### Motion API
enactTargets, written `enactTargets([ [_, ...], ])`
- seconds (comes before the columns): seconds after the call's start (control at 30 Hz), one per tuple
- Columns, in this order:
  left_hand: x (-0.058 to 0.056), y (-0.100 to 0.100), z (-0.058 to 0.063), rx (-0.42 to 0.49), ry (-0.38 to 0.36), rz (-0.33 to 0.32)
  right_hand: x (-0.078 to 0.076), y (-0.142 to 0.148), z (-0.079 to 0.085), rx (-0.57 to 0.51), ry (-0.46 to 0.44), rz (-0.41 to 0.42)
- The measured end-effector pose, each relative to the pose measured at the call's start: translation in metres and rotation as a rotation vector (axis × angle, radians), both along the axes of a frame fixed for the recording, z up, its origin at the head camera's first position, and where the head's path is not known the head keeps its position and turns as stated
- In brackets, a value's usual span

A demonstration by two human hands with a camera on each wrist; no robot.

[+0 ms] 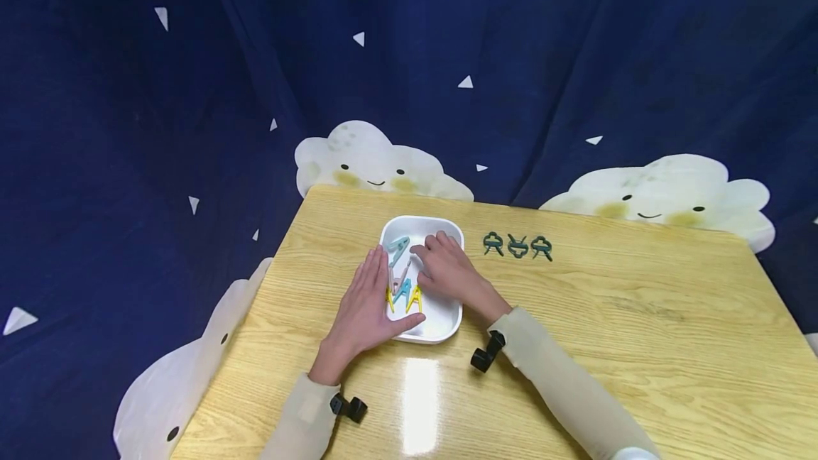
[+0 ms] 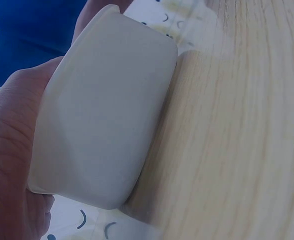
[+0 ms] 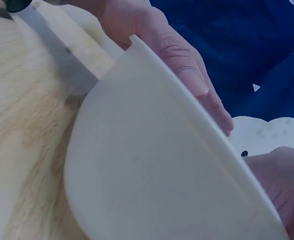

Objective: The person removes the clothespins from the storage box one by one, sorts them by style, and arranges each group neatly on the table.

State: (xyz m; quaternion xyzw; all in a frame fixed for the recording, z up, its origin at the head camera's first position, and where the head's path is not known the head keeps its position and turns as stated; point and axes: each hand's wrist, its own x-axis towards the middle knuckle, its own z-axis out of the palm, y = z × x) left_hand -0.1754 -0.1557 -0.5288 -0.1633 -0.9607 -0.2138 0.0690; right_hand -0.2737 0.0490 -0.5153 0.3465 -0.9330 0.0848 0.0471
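A white tray (image 1: 455, 318) on the wooden table holds several clothespins on its left side. Among them are a large teal clothespin (image 1: 399, 247), a pale pink clothespin (image 1: 397, 285), a light blue clothespin (image 1: 403, 291) and a yellow clothespin (image 1: 415, 298). My left hand (image 1: 364, 304) rests along the tray's left rim, its fingers straight and its thumb spread over the near edge. Reaching in over the right rim, my right hand (image 1: 447, 268) has bent fingers, with index finger and thumb apart beside the clothespins. Nothing shows between them. Both wrist views mostly show the tray's outer wall (image 2: 102, 110).
Three dark green clips, a left one (image 1: 493, 243), a middle one (image 1: 517, 245) and a right one (image 1: 542, 248), lie in a row right of the tray. A dark blue curtain (image 1: 409, 55) with clouds hangs behind the table (image 1: 639, 346).
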Motion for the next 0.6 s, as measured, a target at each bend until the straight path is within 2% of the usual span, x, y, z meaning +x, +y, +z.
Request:
enactTargets([
  [0.23,0.001,-0.001,0.0,0.001,0.006,0.0,-0.009,-0.009,-0.002,0.031,-0.027,0.043],
  [0.5,0.0,-0.001,-0.001,0.002,0.005,-0.004,-0.019,-0.02,-0.006,0.035,-0.078,0.027],
  [0.6,-0.001,-0.001,-0.001,-0.001,-0.001,-0.009,-0.02,-0.022,-0.009,0.052,-0.056,0.031],
])
